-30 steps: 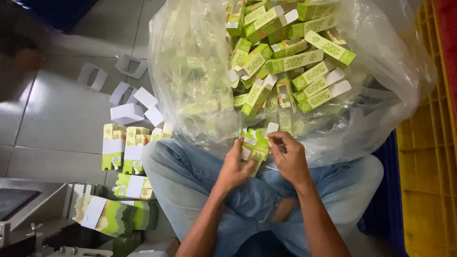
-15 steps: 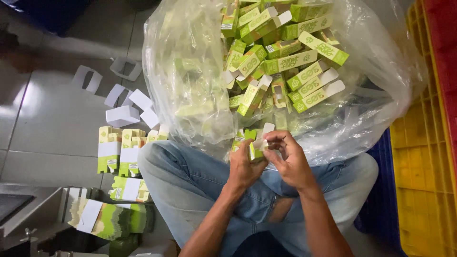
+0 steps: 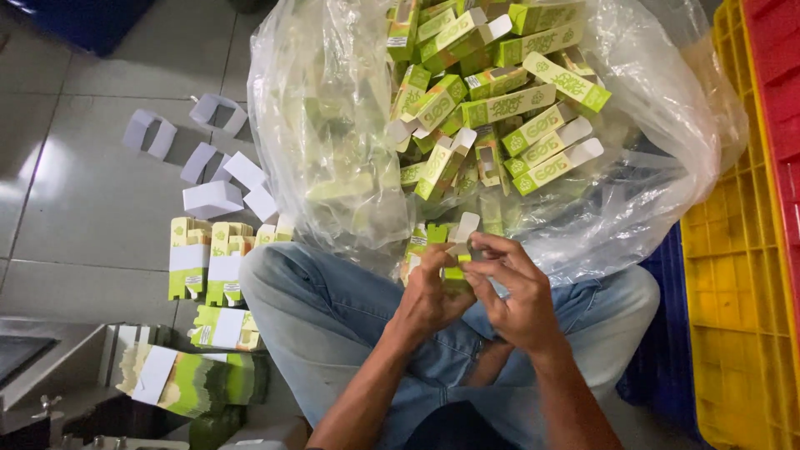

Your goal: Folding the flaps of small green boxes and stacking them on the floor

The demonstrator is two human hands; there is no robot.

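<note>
Both hands meet over my lap on one small green carton (image 3: pixel 454 252) with a white end flap standing up. My left hand (image 3: pixel 431 290) grips its left side. Fingers of my right hand (image 3: pixel 515 285) pinch its upper right end, near the flap. Just beyond the hands a large clear plastic bag (image 3: pixel 333 142) holds several assembled green cartons (image 3: pixel 508 104), many with open white flaps. My legs in blue jeans (image 3: pixel 325 317) are crossed under the hands.
Bundles of flat green cartons (image 3: pixel 208 262) lie on the grey tiled floor left of my knee, with another fanned stack (image 3: pixel 196 379) nearer me. Several white card inserts (image 3: pixel 212 198) are scattered behind them. A yellow plastic crate (image 3: pixel 737 275) and a red one (image 3: pixel 779 75) stand at right.
The carton has been turned in my hands and sits a little lower. My right fingers have shifted onto its upper end by the flap. The view has drifted slightly.
</note>
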